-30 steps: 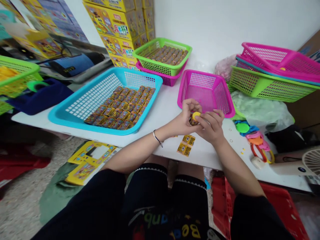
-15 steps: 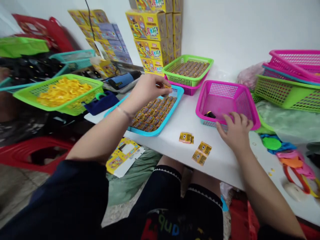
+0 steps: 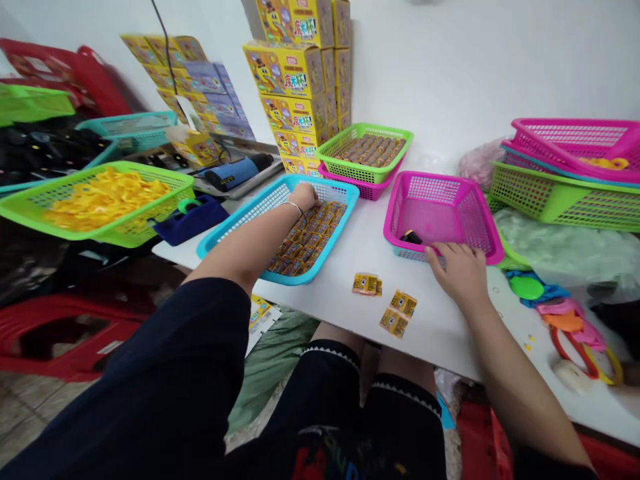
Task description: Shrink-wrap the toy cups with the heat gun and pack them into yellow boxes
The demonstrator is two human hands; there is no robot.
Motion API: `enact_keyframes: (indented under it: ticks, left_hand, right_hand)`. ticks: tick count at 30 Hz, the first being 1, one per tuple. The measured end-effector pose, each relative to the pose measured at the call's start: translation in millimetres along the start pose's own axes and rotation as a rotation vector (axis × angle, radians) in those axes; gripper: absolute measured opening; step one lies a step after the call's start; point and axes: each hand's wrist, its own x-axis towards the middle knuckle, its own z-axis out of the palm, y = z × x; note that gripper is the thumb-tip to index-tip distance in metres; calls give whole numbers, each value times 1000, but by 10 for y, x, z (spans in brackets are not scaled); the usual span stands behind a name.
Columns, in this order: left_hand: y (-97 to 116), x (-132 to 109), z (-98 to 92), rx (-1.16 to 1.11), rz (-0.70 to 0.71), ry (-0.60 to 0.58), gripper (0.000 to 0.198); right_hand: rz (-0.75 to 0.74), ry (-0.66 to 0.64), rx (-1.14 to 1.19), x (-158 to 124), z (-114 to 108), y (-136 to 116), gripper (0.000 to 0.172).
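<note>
**Left hand** (image 3: 304,197), fingers bent downward inside the far end of a turquoise plastic basket (image 3: 235,223), directly above rows of packed foil sachets (image 3: 307,237); whether it grasps a sachet cannot be determined. **Right hand** (image 3: 460,268), open and unclenched, with fingertips at the near rim of a magenta mesh basket (image 3: 415,175) containing a small black object (image 3: 410,237). Yellow foil sachets (image 3: 367,284) lie in two groups on the white table (image 3: 330,310), between the hands. Left of the turquoise basket, a green mesh basket (image 3: 95,231) holds loose yellow discs (image 3: 105,199).
</note>
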Motion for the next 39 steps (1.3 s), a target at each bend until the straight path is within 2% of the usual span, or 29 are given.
enact_keyframes:
  ticks: [3,5,7,9,10,12,13,14,15,18,20,22,24,27,30,34,36,39]
  left_hand:
    - [60,-90,-122,40,23,-23,33]
    - [171,-249,-261,62,62,-29,37]
    - [358,-562,-370,90,155,-11,37]
    - [599,-1045,-364,125,357,27,37]
    - [720,-1334,-302,122,508,41,38]
    - [919,-1936,-64,99,887,-128,35]
    - [981,-2215,99,105,1046,-168,33]
    - [1012,-2461,276,115,1120,-111,35]
    - [1014,-2665,456,135,1131,-24,42]
    - [896,-3013,896,200,1164,158,63]
    - [779,-3101,1047,230,1183,257,58]
    - [677,-3157,1086,245,1193,357,45]
    - [606,-3213,1043,210,1235,430,37]
    - [559,-3270,894,83,1315,422,28]
    - [569,-3218,728,-13,1330,415,26]
    - [656,-2965,588,-109,1336,509,26]
    - [746,-2783,525,-283,1305,499,23]
    - [988,-2448,424,-694,1115,410,10]
  right_hand:
    - [149,-122,88,200,-118,-4,53]
    - [201,-198,179,460,-163,-4,45]
    - [137,-296,203,781,-144,-19,36]
    - [0,-491,113,1086,-53,-51,48]
    - [-32,-581,103,1209,10,-71,53]
    - [-63,-709,97,1371,135,-103,50]
    - [-58,-739,91,1409,181,-109,44]
    - [-50,-750,79,1423,208,-103,38]
    - [-37,-738,65,1415,215,-84,33]
    - [21,-562,65,1288,143,55,39]
    - [58,-317,145,1128,79,184,48]
    - [76,-35,278,916,51,300,51]
    - [71,190,408,676,69,371,49]
    - [48,380,496,351,135,392,45]
    - [17,497,512,171,190,375,41]
    - [-21,535,517,130,221,364,37]
    - [-34,531,531,125,218,342,34]
    - [-5,533,616,91,177,261,32]
